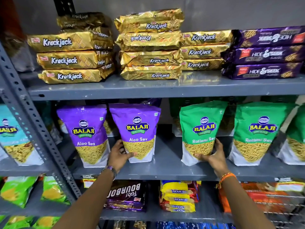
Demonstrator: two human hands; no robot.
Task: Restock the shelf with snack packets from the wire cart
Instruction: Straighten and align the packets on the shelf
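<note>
Middle shelf [165, 169] of a grey metal rack taken as the landmark. Standing upright on it, near its centre: a purple Aloo Sev packet [137, 131], gripped at its lower left corner by the left hand [119, 155], thumb across the front, fingers curled round the side. Touching that packet on its left side, a second purple Aloo Sev packet [87, 134], also upright. Across a bare gap of shelf to the right, a green Ratlami Sev packet [200, 131], upright and leaning slightly, clasped at its lower right edge by the right hand [212, 154], thumb under the base, fingers spread up the side. Just beside it, further right along the same shelf, another green Ratlami Sev packet [257, 133], free of either hand. At the shelf's far left, beyond the slotted upright post [31, 129], a teal packet [14, 134].

On the shelf above: flat stacks of gold Krackjack packs [150, 43], and at the right end purple Hide & Seek packs [265, 53].

On the shelf below: a dark Bourbon pack [127, 195], a stack of yellow Marie packs [179, 195], green packets [18, 190] at the left. Below the landmark's right end, part of a wire cart [283, 205] holding orange packets [264, 197]. Purple band on the left wrist, orange threads on the right.
</note>
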